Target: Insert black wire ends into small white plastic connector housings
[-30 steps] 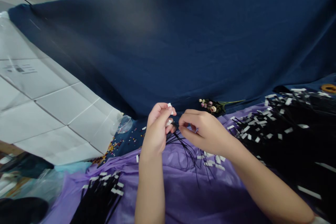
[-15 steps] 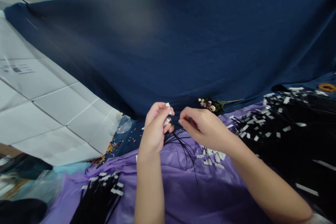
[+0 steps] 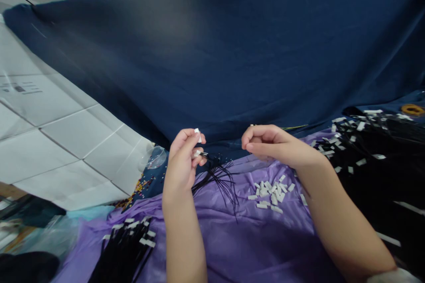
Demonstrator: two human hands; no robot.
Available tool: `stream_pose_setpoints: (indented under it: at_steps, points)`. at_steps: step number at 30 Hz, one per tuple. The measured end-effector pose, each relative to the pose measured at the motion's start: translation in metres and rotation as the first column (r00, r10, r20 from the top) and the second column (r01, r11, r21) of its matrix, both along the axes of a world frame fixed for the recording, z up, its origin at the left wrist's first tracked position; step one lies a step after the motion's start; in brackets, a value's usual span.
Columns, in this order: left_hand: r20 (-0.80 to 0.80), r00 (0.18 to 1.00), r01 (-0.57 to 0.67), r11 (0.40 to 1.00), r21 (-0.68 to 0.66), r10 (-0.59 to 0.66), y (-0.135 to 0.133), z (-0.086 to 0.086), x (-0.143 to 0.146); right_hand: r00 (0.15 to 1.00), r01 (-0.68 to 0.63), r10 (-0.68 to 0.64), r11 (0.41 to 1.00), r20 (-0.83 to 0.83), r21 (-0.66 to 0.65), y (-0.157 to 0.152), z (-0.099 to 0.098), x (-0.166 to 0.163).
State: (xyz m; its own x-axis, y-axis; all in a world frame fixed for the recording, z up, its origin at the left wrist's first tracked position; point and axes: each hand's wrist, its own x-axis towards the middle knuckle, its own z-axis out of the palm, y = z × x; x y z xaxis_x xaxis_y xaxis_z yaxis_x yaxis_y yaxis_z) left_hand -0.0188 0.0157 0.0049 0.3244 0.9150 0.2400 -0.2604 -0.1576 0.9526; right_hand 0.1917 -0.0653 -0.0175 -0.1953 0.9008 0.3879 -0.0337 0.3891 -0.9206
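My left hand (image 3: 182,159) is closed, with a small white tag (image 3: 198,135) pinched between thumb and forefinger. Its lower fingers grip more white pieces and a bunch of thin black cords (image 3: 219,177), whose loose ends fan out to the right. Apart from it, to the right, my right hand (image 3: 270,143) has its fingers curled and thumb against the forefinger; anything between the fingertips is hidden or too thin to see. Below the right hand, a small heap of white tags (image 3: 274,192) lies on the purple sheet (image 3: 245,247).
Black cords with white tags spread in a large pile (image 3: 372,172) at right, and another bundle (image 3: 122,247) lies front left. An orange ring (image 3: 412,109) sits far right. Behind hangs a dark blue cloth (image 3: 232,53). White boxes (image 3: 66,141), a clear cup (image 3: 156,158) and confetti are at left.
My hands have moved apart, left hand to the left with the tag and cords, right hand to the right. The white heap shows more fully; the flower sprig is now mostly covered.
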Motion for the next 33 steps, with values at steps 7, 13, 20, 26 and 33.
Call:
stream_pose_setpoints:
  at_steps: [7, 13, 20, 26, 33]
  points:
    - [-0.003, 1.000, -0.015, 1.000, 0.001, 0.015, -0.001, 0.001, -0.003, 0.799, -0.063, 0.063, 0.998, -0.598, 0.021, -0.006, 0.006, 0.021]
    - [-0.028, 0.996, 0.080, 0.997, 0.016, -0.080, -0.009, 0.000, 0.006, 0.461, 0.285, -0.219, 0.954, -0.860, -0.090, 0.008, 0.013, 0.019]
    - [-0.020, 0.990, 0.143, 0.989, 0.030, -0.143, -0.010, -0.002, 0.011, 0.721, 0.208, -0.181, 0.977, -0.669, -0.040, 0.008, 0.011, 0.000]
    - [-0.019, 0.988, 0.154, 0.986, 0.057, -0.153, -0.011, -0.001, 0.011, 0.907, 0.393, -0.387, 0.920, -0.169, 0.004, -0.001, 0.006, -0.015]
    - [-0.019, 0.986, 0.164, 0.985, 0.055, -0.164, -0.014, 0.001, 0.011, 0.897, 0.438, -0.441, 0.888, -0.008, 0.141, -0.006, 0.011, -0.024]
